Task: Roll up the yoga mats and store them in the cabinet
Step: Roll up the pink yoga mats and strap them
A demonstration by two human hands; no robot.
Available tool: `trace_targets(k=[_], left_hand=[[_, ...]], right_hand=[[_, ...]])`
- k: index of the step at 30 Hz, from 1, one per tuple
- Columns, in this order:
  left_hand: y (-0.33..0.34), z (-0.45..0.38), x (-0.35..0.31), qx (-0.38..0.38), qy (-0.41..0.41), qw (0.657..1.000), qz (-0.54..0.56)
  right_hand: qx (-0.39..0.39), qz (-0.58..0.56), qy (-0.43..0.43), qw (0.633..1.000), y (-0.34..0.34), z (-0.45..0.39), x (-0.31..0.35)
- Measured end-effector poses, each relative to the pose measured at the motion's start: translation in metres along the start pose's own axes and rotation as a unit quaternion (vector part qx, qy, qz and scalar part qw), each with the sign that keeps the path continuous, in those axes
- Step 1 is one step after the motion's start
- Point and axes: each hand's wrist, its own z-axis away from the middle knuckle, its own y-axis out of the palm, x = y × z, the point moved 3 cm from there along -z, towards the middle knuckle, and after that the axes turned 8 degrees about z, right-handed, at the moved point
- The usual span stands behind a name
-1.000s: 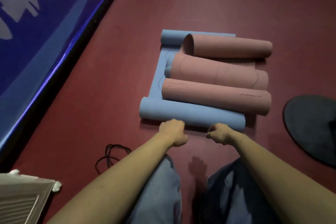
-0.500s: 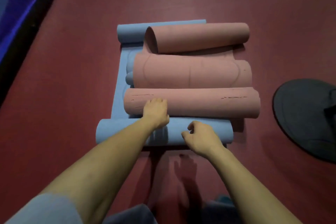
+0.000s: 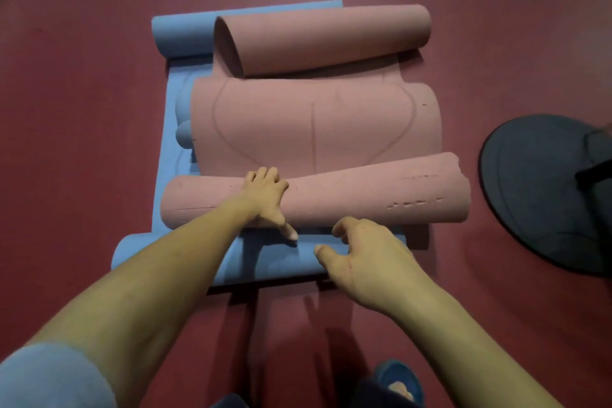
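Observation:
A pink yoga mat [image 3: 314, 129] lies on a blue yoga mat [image 3: 172, 156] on the dark red floor. Both curl up into loose rolls at the near and far ends. My left hand [image 3: 265, 199] lies over the pink mat's near roll [image 3: 381, 199], fingers curled over its top and thumb down its near side. Loosely curled and holding nothing, my right hand [image 3: 361, 255] hovers over the blue mat's near roll [image 3: 185, 262], just below the pink roll.
A dark round flat object [image 3: 536, 189] lies on the floor to the right of the mats. A blue shoe [image 3: 397, 381] shows at the bottom edge. Bare red floor [image 3: 82, 109] surrounds the mats on the left and far side.
The view has drawn closer over the mats. My left hand went from the blue roll up onto the pink near roll. My right hand rose off the blue roll toward the pink one.

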Motion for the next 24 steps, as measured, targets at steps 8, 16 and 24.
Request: trace_targets(k=[8, 16, 24], left_hand=[[-0.044, 0.069, 0.02, 0.132, -0.033, 0.972, 0.189], [-0.008, 0.198, -0.019, 0.119, -0.017, 0.989, 0.082], [-0.033, 0.35, -0.066, -0.028, 0.07, 0.996, -0.041]], right_hand=[[-0.024, -0.025, -0.013, 0.999, -0.001, 0.003, 0.017], [0.014, 0.179, -0.066, 0.981, 0.033, 0.035, 0.006], [0.057, 0.311, -0.104, 0.943, 0.006, 0.14, 0.003]])
